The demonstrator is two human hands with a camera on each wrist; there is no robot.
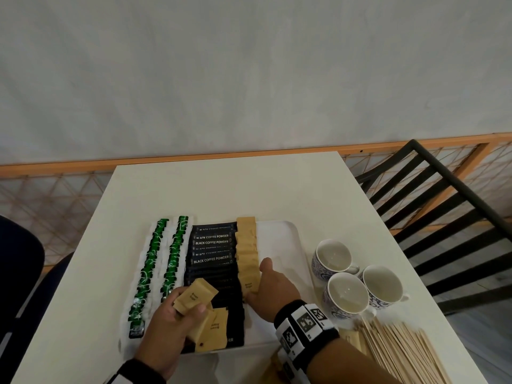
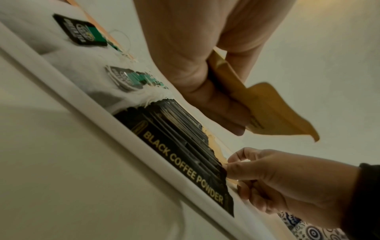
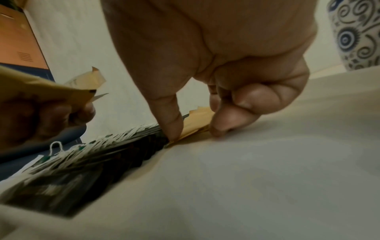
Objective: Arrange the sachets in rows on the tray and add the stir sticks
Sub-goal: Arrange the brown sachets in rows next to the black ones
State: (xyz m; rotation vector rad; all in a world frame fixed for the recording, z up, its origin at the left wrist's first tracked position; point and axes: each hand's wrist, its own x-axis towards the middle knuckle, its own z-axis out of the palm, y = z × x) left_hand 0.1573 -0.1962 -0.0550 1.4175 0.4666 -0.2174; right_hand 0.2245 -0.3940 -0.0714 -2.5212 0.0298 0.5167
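Your right hand [image 1: 270, 292] pinches the nearest brown paper sugar sachet [image 1: 251, 285] in its row on the white plastic tray [image 1: 285, 236]. Black coffee sachets [image 1: 212, 254] lie left of that grip, patterned ceramic cups [image 1: 346, 296] right, thin wooden stir sticks [image 1: 401, 350] nearer you.

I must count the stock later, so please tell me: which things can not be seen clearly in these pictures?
- Stir sticks: head view, cut off by the lower edge and hidden by the right hand's wrist.
- Near end of the black coffee sachets: head view, covered by the left hand and its brown sugar sachets.
- Tea bag tags: left wrist view, too blurred to read.
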